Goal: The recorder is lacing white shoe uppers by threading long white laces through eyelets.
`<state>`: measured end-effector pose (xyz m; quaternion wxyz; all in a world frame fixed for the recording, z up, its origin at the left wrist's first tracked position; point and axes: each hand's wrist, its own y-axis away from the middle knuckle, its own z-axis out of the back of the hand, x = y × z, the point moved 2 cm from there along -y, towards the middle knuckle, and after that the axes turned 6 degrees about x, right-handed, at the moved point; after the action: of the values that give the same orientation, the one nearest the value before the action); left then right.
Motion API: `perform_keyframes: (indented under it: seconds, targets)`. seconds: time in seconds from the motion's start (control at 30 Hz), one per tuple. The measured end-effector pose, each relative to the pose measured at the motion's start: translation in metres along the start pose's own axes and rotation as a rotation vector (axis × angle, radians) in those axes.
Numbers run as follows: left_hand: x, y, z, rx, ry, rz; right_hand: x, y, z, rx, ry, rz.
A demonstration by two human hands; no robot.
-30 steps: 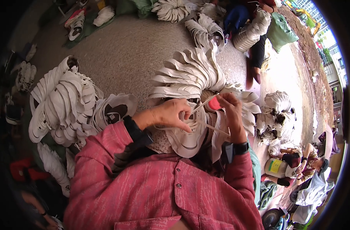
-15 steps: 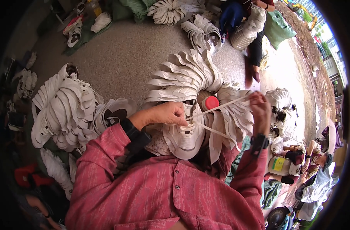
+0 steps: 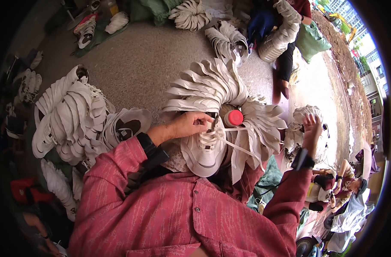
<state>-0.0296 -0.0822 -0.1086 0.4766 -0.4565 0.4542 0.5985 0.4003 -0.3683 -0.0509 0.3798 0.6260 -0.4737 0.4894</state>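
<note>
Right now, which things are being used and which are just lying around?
In use: white shoe, its white lace, left hand, right hand.

Lying about: bottle with red cap, fanned white shoe pieces, shoe pile on the left.

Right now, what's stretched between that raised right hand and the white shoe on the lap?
In the head view, a white lace runs taut from the white shoe to the right hand, passing a red-capped bottle. The left hand pinches the eyelets.

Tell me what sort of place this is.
Probably an informal outdoor shoe-making yard: fanned stacks of white shoe uppers lie on bare concrete ground, and a white lace-up sneaker sits on the person's lap.
</note>
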Motion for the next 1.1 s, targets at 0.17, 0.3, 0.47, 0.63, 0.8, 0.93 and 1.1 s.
perform_keyframes:
  seconds: [0.17, 0.3, 0.47, 0.63, 0.8, 0.93, 1.1]
  targets:
    - [0.004, 0.008, -0.005, -0.236, -0.239, -0.057, -0.019, 0.127, -0.101, 0.553, 0.724, 0.149]
    - [0.006, -0.004, -0.003, -0.275, -0.36, -0.103, -0.065, 0.196, -0.168, 0.976, 0.733, 0.098]
    - [0.009, -0.01, 0.004, -0.218, -0.393, -0.064, -0.108, 0.222, -0.217, 1.214, 0.677, 0.22]
    - [0.003, -0.004, 0.004, -0.134, -0.252, 0.004, -0.114, 0.223, -0.203, 1.197, 0.782, 0.34]
    - [0.001, 0.009, 0.002, -0.201, -0.131, 0.039, -0.126, 0.223, -0.187, 1.08, 0.495, -0.031]
    - [0.003, 0.017, 0.0, -0.247, -0.076, 0.025, -0.128, 0.225, -0.189, 1.075, 0.483, 0.117]
    - [-0.01, 0.032, -0.015, -0.344, -0.246, -0.21, -0.105, 0.24, -0.165, 0.693, 0.502, -0.052]
